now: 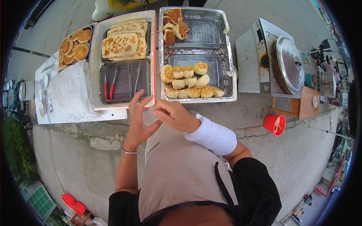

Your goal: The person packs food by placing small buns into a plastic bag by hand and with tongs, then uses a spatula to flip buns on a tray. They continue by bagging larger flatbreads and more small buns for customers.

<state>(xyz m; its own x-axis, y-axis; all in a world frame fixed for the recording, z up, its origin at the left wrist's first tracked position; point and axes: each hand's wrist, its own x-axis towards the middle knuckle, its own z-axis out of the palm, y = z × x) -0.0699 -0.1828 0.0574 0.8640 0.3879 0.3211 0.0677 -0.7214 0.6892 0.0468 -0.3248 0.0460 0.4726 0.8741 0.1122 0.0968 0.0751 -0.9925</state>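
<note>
My left hand (140,124), with a bangle at its wrist, is raised before my apron, fingers spread and curved. Close beside it, my right hand (172,116) has its fingers pinched together; something thin and see-through may be between them, too faint to name. A white towel-like wrap (213,135) goes round my right forearm. Just beyond my hands stands a white box with flatbreads (120,46), red-handled tongs (109,88) and metal tongs (135,79) on dark trays. To its right, a foil-lined box (233,84) holds browned buns (194,92) and folded pastries (175,28).
Round cakes (75,47) fill a tray at the far left, near a white plastic bag (71,92) on a white board. On the right stand a griddle with a round metal lid (289,64), a wooden stand (307,103) and a red bucket (274,125).
</note>
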